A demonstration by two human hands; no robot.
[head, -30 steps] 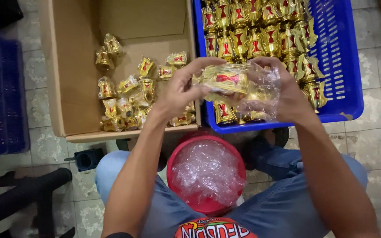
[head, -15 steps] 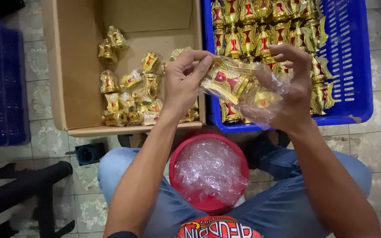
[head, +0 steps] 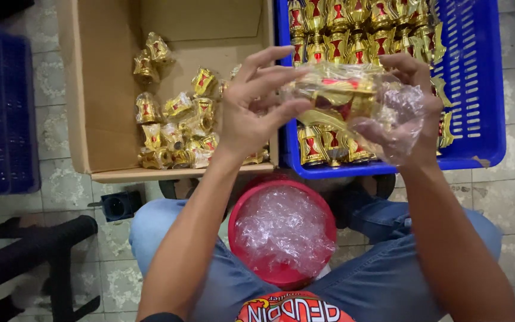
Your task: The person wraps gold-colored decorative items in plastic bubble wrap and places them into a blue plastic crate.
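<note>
- The left hand and right hand hold one gold-and-red trophy piece between them, raised above the near wall of the blue basket.
- The piece lies on its side inside a clear plastic bag; holding it level with a hand at each end seems to keep the thin film open around it.
- The left fingers are partly spread, thumb and forefinger pinching the film at the left end of the piece; the others fan out free.
- The right fingers curl around the bag's loose end, gripping plastic and piece together from underneath.
- The blue basket holds upright rows of bare gold pieces, packed close and within easy reach of the right hand.
- The cardboard box on the left holds a loose heap of wrapped pieces, lying at all angles.
- A red bowl full of crumpled clear bags rests in the person's lap between the knees, just below both hands.
- There is no worktop: box and basket stand on a pale tiled floor, and the person sits over them in blue jeans.
- Another dark blue crate sits at the far left, a black stool frame stands low on the left, and a small black socket block lies on the tiles.
</note>
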